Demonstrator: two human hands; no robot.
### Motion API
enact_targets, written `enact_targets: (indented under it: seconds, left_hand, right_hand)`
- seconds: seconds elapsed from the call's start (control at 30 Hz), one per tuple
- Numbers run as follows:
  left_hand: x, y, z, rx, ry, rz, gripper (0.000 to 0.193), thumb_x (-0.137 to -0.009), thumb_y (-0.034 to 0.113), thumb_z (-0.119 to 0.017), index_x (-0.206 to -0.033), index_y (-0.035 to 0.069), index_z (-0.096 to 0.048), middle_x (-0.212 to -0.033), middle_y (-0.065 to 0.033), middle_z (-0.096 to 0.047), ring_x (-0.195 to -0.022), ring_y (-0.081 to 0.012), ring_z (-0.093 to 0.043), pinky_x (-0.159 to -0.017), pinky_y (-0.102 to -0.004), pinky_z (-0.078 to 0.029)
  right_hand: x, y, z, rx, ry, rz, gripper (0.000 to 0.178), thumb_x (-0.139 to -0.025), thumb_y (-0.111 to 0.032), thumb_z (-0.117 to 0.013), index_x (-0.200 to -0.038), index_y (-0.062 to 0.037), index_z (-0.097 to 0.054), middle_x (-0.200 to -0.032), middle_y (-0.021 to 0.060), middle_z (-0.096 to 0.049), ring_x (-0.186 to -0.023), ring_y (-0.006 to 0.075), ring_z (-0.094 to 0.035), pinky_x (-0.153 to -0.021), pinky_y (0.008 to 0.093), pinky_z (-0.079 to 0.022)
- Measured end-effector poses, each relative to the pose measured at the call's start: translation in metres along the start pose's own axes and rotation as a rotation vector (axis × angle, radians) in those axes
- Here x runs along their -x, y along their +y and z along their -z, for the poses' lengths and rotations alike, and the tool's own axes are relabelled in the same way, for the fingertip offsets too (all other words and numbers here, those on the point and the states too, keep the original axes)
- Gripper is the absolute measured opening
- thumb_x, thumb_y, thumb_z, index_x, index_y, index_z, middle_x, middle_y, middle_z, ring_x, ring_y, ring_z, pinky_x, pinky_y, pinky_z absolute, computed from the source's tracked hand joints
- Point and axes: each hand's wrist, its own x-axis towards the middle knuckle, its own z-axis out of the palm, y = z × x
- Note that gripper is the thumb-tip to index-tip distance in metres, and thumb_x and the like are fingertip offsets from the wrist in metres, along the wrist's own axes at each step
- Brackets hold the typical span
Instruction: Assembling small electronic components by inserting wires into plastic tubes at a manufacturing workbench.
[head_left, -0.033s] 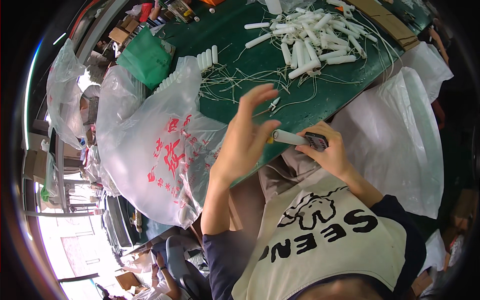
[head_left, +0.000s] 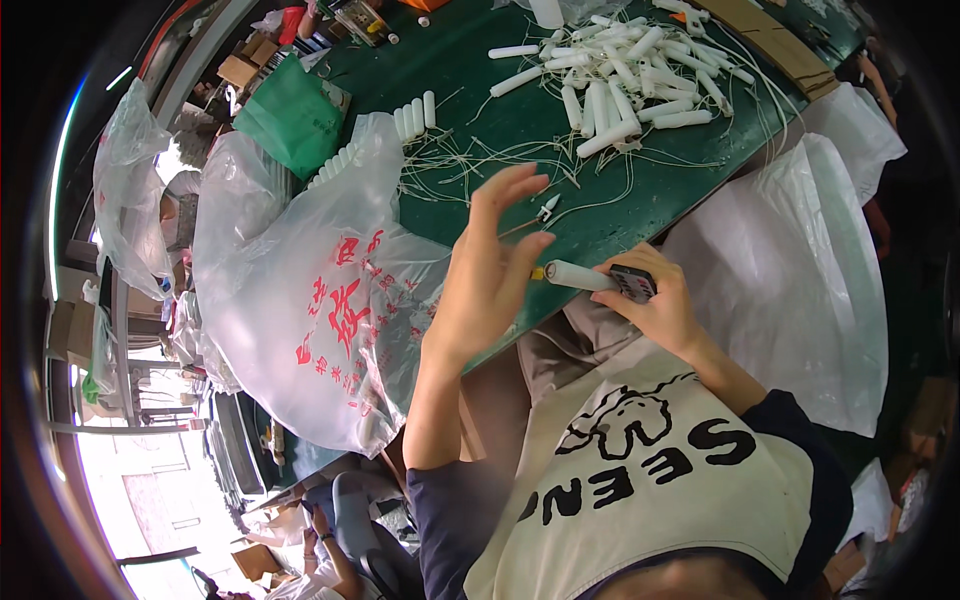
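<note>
My right hand [head_left: 655, 300] is closed round a white tube [head_left: 583, 277] and a small black device with buttons [head_left: 634, 284]. The tube points left over the table's near edge. Just off the tube's left end sits a small yellow piece [head_left: 537, 273]; I cannot tell whether it is joined to the tube. My left hand [head_left: 487, 265] is raised beside that end, its fingers apart and nothing visible in them. Beyond its fingertips, a small white-and-dark part [head_left: 548, 207] with a thin cord lies on the green table [head_left: 600, 215].
A heap of white tubes with cords [head_left: 630, 80] covers the far right of the table. More tubes stand in a row [head_left: 415, 117] at left. A big clear bag with red print [head_left: 330, 300] hangs at left, a white bag [head_left: 800, 290] at right. A green bag [head_left: 292, 115] lies behind.
My left hand has shifted slightly left, away from the tube's end, and more of the yellow piece shows. My right hand and the tube stay in place.
</note>
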Motion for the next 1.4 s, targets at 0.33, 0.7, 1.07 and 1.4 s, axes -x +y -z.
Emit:
enact_targets:
  seconds: [0.33,0.7,1.07,1.4]
  left_hand:
    - [-0.003,-0.005,-0.009,-0.072,-0.090,0.066,0.043,-0.084,0.009,-0.058,-0.123,0.004,-0.039,-0.108,-0.0130,-0.059,-0.060,-0.0154,-0.055,-0.058,-0.0260,-0.044]
    - [-0.015,-0.101,0.008,-0.819,-0.009,-0.031,0.012,-0.075,0.011,-0.065,-0.083,0.002,-0.063,-0.090,-0.0123,-0.062,-0.087,-0.0296,-0.054,-0.075,-0.0381,-0.044]
    - [-0.009,-0.040,0.006,0.332,-0.117,0.362,0.014,-0.084,0.014,-0.061,-0.086,0.000,-0.063,-0.080,-0.0053,-0.063,-0.068,-0.0093,-0.054,-0.064,-0.0208,-0.043]
    - [-0.004,-0.041,-0.002,0.634,-0.306,0.627,0.014,-0.083,0.012,-0.063,-0.091,0.002,-0.056,-0.074,-0.0032,-0.058,-0.061,-0.0078,-0.051,-0.058,-0.0199,-0.042]
  right_hand:
    - [0.003,0.004,0.000,0.005,-0.005,0.030,0.027,-0.063,-0.006,-0.076,-0.086,-0.0007,-0.064,-0.080,0.0074,-0.063,-0.072,0.0207,-0.054,-0.067,0.0292,-0.043]
    - [0.007,0.007,0.004,-0.008,0.007,-0.021,0.023,-0.066,-0.006,-0.075,-0.086,-0.0013,-0.064,-0.080,0.0073,-0.062,-0.073,0.0187,-0.054,-0.068,0.0285,-0.043]
    - [0.008,0.009,0.007,-0.008,0.076,-0.062,0.022,-0.067,-0.004,-0.074,-0.086,-0.0005,-0.064,-0.080,0.0069,-0.061,-0.072,0.0160,-0.055,-0.066,0.0264,-0.043]
    - [0.006,0.003,0.009,0.037,0.095,0.021,0.022,-0.065,-0.001,-0.074,-0.085,0.0000,-0.064,-0.083,0.0064,-0.065,-0.074,0.0174,-0.056,-0.067,0.0270,-0.045]
